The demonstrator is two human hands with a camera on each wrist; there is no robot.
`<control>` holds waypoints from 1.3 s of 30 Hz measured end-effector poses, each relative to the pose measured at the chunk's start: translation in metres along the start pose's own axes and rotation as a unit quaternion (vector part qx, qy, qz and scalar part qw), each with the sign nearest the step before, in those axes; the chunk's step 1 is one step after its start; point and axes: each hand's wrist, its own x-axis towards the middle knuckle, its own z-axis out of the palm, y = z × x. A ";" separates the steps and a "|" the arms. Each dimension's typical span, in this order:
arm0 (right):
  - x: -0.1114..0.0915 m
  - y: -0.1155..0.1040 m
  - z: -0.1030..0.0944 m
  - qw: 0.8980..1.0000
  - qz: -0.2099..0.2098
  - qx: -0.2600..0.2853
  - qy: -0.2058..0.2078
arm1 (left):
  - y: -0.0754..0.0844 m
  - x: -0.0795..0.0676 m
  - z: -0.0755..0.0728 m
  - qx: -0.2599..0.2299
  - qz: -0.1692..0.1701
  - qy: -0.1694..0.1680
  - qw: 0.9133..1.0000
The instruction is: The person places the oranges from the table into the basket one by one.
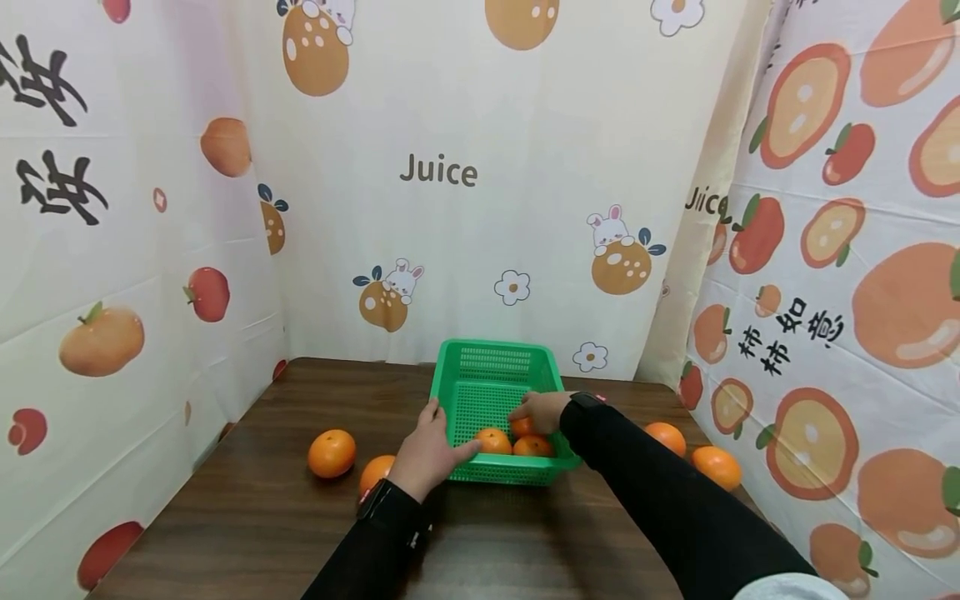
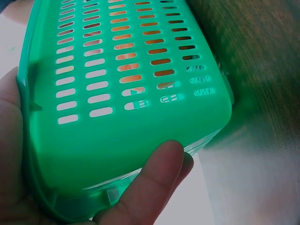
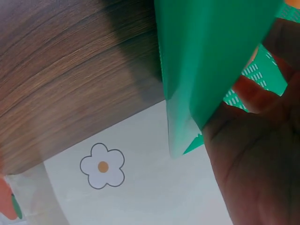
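Observation:
A green plastic basket [image 1: 501, 472] with slotted walls stands on the table near the back wall. My left hand [image 1: 427, 451] holds it by its left side near the front corner; fingers and thumb spread around that corner of the basket [image 2: 103, 150] in the left wrist view. Over the right wall reaches my right hand [image 1: 545, 409], its fingers on an orange [image 1: 522, 427] inside the basket. Two more oranges, one on the left [image 1: 492, 439] and another [image 1: 534, 447] beside it, lie at the basket's front. The right wrist view hides most of the held orange behind the hand [image 3: 262, 154].
On the dark wooden table [image 1: 255, 517], an orange [image 1: 332, 453] lies at left, and another orange [image 1: 375, 474] is partly behind my left hand. Beyond my right forearm are two more oranges, one nearer the basket [image 1: 666, 437] and one farther right [image 1: 717, 467]. Fruit-printed cloth [image 1: 337, 208] surrounds the table.

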 end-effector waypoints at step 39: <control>-0.047 0.016 0.088 0.925 -0.008 0.251 0.285 | 0.001 -0.003 0.005 0.005 -0.005 0.008 1.000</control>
